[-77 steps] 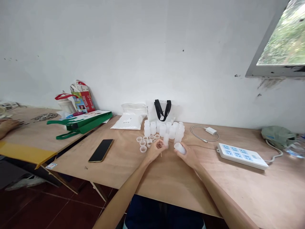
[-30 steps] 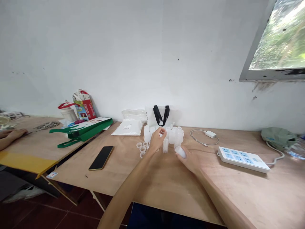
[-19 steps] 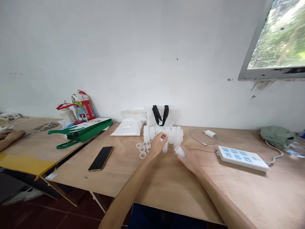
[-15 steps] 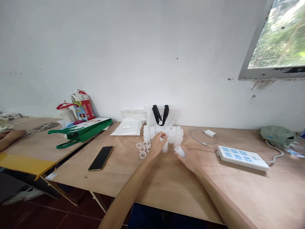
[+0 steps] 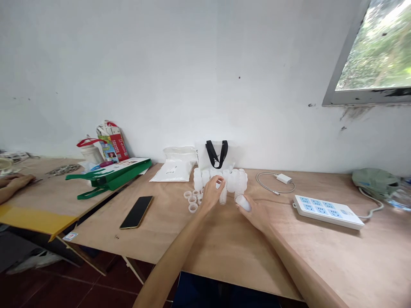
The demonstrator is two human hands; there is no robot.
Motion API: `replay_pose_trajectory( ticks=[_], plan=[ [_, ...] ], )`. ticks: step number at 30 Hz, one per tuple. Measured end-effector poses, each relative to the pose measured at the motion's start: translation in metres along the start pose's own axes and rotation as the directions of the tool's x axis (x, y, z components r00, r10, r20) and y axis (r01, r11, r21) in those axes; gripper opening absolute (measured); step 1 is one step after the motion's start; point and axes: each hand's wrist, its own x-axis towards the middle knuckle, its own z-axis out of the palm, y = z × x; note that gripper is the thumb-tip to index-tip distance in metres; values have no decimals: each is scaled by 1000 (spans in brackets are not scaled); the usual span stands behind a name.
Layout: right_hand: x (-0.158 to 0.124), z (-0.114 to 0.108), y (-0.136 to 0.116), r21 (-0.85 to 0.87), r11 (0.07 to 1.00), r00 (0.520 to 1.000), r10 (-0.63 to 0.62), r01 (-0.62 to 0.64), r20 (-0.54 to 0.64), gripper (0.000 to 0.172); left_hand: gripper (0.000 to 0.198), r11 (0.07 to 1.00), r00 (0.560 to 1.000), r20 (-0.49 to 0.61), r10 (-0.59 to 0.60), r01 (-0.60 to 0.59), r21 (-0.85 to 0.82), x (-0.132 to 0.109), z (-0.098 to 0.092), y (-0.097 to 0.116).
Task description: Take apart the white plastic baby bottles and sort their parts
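My right hand [image 5: 255, 214] is closed around a white translucent cup-like container [image 5: 243, 202], tilted just above the table. My left hand [image 5: 213, 191] has its thumb and fingers curled together at the top of a clear ribbed stack [image 5: 222, 197]; a small whitish piece shows between the fingertips. Behind both hands, several white translucent containers [image 5: 237, 180] stand in a cluster. Several clear round rings or lids [image 5: 192, 208] lie to the left of my left hand.
A black phone [image 5: 136, 212], white plastic packets [image 5: 173, 170], a black-handled white bag [image 5: 202, 156] and a green bag [image 5: 118, 179] lie around. Rightward are a charger cable [image 5: 265, 184], a power strip [image 5: 327, 211] and a cap [image 5: 374, 182]. A person's hand [image 5: 19, 183] rests far left.
The whole view has shifted very slightly. Both of my hands keep nearly the same place and grip.
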Motion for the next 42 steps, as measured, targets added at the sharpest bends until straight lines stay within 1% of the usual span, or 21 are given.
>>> replay_pose_trajectory(
  ticks=[9,15,19,25,29,31,34,36,37,38,39,40,41,42],
  plan=[
    [0,-1,-1,-16,1000,1000,1,-1,11,41,12,1000,999,48,-8,7,20,-5,3,-5],
    [0,-1,-2,-3,1000,1000,5,-5,13,41,11,999,999,35,6,-7,41,-7,6,-11],
    [-1,-1,-2,27,1000,1000,-5,4,21,41,12,1000,999,40,-5,4,27,-9,7,-14],
    [0,0,-1,27,1000,1000,-3,3,14,42,13,998,999,30,-33,31,47,-12,8,-14],
    [0,0,-1,38,999,1000,-8,7,15,42,16,999,999,27,-22,21,30,-14,5,-12],
    [-1,-2,-2,49,999,1000,-7,6,26,41,20,1000,1000,2,-9,9,25,-16,2,-10],
    [-1,-4,-4,109,994,999,9,-13,40,41,27,1000,997,-74,5,-4,11,-23,-3,-6],
    [-1,-5,-6,205,978,999,22,-29,37,44,26,1000,990,-139,-15,15,-2,-30,-4,-4],
    [-2,-6,-7,263,964,999,22,-32,42,46,25,1000,987,-160,-31,30,-8,-35,-4,-2],
    [-3,-6,-9,315,949,999,14,-30,53,48,25,999,986,-158,-47,45,-13,-40,-4,-1],
    [-3,-6,-10,358,933,998,-1,-24,68,51,25,998,991,-126,-55,53,-18,-45,-3,0],
    [-4,-5,-12,389,921,996,-21,-14,86,52,27,998,997,-59,-53,51,-24,-51,-3,1],
    [-5,-4,-13,410,912,993,-46,-1,104,51,30,999,999,34,-36,37,-33,-55,-2,3],
    [-6,-3,-15,426,905,989,-74,14,125,49,34,999,991,135,-8,14,-46,-59,-1,4]
  ],
)
